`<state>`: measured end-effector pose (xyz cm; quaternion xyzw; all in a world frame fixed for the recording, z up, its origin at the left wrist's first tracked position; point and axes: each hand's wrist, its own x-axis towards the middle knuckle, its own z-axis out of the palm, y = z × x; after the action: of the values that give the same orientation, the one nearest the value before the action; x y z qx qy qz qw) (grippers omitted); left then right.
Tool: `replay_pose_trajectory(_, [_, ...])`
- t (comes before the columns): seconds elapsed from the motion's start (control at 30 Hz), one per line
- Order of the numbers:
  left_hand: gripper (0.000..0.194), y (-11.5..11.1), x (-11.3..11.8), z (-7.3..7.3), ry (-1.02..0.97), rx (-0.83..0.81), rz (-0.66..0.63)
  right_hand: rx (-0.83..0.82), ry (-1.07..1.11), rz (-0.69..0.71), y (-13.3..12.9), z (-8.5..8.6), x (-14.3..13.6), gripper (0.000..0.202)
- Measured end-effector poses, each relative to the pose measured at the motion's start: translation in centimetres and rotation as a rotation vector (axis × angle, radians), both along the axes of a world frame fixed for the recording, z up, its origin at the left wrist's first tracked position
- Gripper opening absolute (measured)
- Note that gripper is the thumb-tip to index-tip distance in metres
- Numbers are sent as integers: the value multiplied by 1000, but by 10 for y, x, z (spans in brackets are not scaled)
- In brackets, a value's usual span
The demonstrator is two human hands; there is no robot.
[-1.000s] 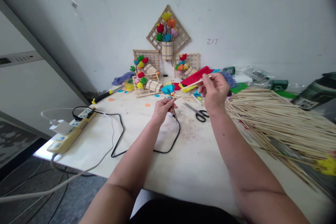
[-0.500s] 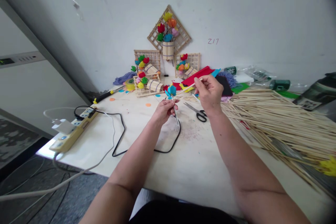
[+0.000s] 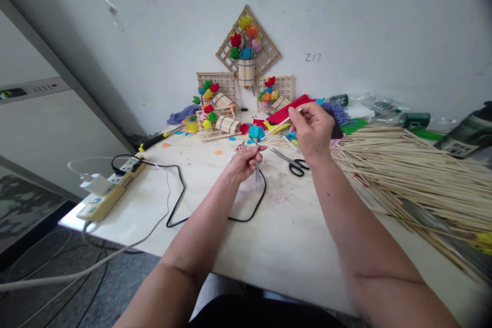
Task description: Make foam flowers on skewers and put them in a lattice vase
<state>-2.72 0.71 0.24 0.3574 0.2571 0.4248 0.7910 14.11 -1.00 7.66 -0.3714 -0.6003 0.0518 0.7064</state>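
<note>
At the left of the frame, a yellow power strip point(image 3: 112, 189) is lying along the edge of the desk point(image 3: 277, 246), and a black cable point(image 3: 184, 185) is running from it toward the middle, passing behind the left forearm.

Near the centre of the frame, the left hand point(image 3: 245, 163) is grasping the stem point(image 3: 257, 179) of a blue flower point(image 3: 257, 133), its fingers closing around it just below the petals. The flower is now sitting slightly farther right than half a second ago, and its stem, which was slanting in the earlier views, is hanging almost straight down. This is probably turning another part of the petals toward the stick.

Right of the flower, a thin pale stick point(image 3: 282, 123) is slanting down and leftward, its tip lying just beside the petals; whether they are touching, one cannot tell. The right hand point(image 3: 313, 128) is pinching its upper end between thumb and forefinger, and is now standing a little higher and farther right than half a second ago, so the stick is seemingly easing back from the flower.

Below that hand, scissors point(image 3: 289, 160) are lying spread, and loose sticks point(image 3: 415, 169) are filling the right of the frame.
</note>
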Motion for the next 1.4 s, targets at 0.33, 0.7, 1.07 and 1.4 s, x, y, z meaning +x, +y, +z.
replay_pose_trajectory(0.33, [23,-3,4,2,59,90,102,-167,-308,59,-1,-1,-5,15])
replay_pose_trajectory(0.7, [34,6,7,-9,74,244,156,-471,-601,-242,11,-36,-31,23])
replay_pose_trajectory(1.07, [34,4,12,-12,128,228,162,-595,-517,-189,15,-42,-35,25])
replay_pose_trajectory(1.4, [33,3,13,-11,167,218,180,-628,-363,-30,21,-47,-34,20])
